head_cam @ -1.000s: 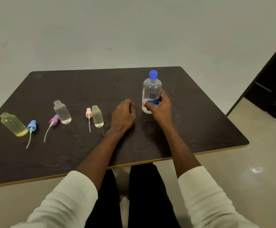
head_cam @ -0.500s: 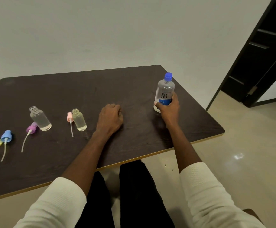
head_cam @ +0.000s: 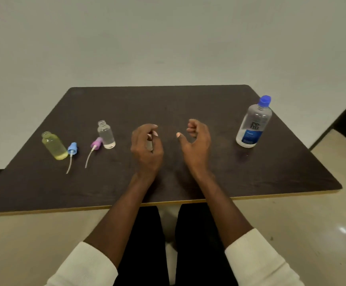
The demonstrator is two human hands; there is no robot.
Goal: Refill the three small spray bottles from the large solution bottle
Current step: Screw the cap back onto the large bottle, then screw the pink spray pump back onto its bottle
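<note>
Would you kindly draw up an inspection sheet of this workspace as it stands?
Surface: dark table, pale front edge.
Job's things: large solution bottle upright, capped, far right; yellow spray bottle and clear spray bottle open, blue pump and purple pump lying beside them; third bottle mostly hidden in left hand.
Clutter: nothing seen.
Grippers: left hand's fingers curl round a small bottle; right hand empty, loosely curled.
Cables: nothing seen.
Surroundings: pale wall, tiled floor, dark door at right.

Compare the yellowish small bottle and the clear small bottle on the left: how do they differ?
The yellowish bottle leans and looks nearly full; the clear bottle stands upright with liquid only at the bottom. A blue sprayer lies by the first, a purple sprayer by the second. Both are uncapped.
</note>
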